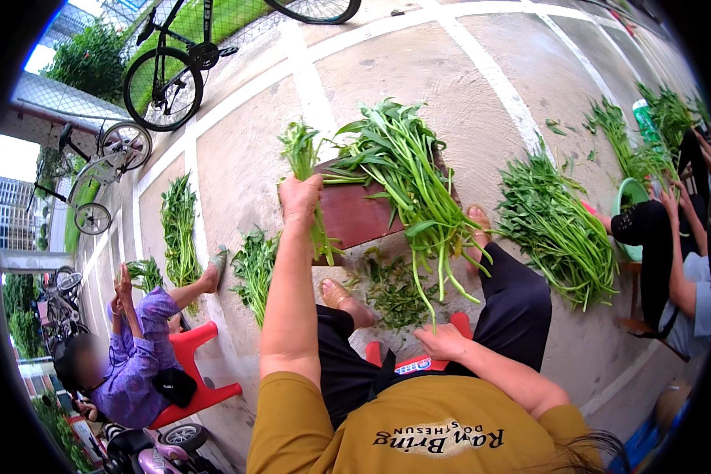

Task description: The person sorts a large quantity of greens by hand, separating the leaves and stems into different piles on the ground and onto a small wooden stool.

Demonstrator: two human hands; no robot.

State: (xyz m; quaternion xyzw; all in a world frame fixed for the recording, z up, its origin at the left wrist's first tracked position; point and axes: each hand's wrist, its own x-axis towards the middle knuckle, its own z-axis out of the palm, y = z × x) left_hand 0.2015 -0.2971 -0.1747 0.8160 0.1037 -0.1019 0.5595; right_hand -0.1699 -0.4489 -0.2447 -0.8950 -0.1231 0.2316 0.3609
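Note:
My left hand (300, 197) is closed round a small bunch of leafy greens (300, 148), with hollow-looking green stems like water spinach. Leaves stick up above the fist and stems hang below it, at the left edge of a low dark red table (357, 212). Across the table lies a larger heap of the same greens (407, 170), its long stems drooping over the near edge toward my knee. My right hand (444, 342) is low by my lap, beside a stem's end. Its fingers are curled; whatever they may hold is hidden.
Trimmed leaves (403, 294) litter the ground between my feet. A big pile of greens (557, 229) lies at right, near another person with a green basin (630, 197). To the left, a person in purple (138, 367) sits on a red stool (201, 367). Bicycles (164, 87) stand beyond.

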